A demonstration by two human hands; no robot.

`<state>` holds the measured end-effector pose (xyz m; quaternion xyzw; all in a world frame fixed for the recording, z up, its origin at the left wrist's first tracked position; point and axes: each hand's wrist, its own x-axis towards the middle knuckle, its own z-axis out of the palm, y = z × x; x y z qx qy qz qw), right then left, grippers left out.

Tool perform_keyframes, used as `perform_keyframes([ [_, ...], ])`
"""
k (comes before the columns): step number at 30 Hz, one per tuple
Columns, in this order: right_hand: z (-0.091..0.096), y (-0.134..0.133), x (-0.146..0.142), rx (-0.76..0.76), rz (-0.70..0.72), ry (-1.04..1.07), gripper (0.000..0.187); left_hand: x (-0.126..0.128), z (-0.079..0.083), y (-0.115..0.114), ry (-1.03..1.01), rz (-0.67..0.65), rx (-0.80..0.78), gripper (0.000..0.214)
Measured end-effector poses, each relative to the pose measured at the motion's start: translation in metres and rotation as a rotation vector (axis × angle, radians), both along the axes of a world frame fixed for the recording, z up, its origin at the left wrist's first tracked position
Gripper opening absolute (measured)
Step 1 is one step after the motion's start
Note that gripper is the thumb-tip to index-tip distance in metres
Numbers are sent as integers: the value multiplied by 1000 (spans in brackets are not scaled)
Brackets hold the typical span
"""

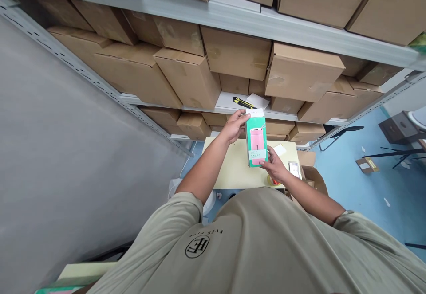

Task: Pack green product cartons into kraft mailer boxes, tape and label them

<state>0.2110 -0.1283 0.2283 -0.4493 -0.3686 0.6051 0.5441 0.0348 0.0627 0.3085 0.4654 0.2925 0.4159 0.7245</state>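
A tall green and white product box [256,141], printed with a pink bottle-like item, is held upright in front of me above the table. My left hand [235,127] grips its upper left edge, thumb near the top. Around the lower right corner closes my right hand [274,165], thumb on the front face. The fingers behind the box are partly hidden. Just beyond the box top, a yellow and black utility knife [243,103] lies on the shelf beside a white piece of paper [258,101].
Below the box is a pale yellow table [229,170] with a phone-like device [294,169] and a tape roll [273,180]. Metal shelving [186,12] full of cardboard boxes [304,72] rises ahead. An open carton [314,178] stands right of the table; a grey wall [66,152] is left.
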Motion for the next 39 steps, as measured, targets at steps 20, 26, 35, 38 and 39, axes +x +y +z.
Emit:
perform_keyframes([
  [20, 35, 2, 7, 211, -418, -645, 83, 38, -9, -46, -13, 230, -82, 134],
  [26, 26, 6, 1, 203, -237, -306, 80, 36, 0, -40, -134, 189, -62, 106],
  [35, 30, 17, -11, -7, 168, 193, 72, 33, 14, -23, -225, 152, -20, 79],
  [38, 35, 20, -13, -11, 165, 219, 72, 36, 11, -20, -245, 152, -28, 81],
  [39, 36, 22, -13, -14, 175, 232, 74, 36, 10, -20, -251, 141, -41, 81],
])
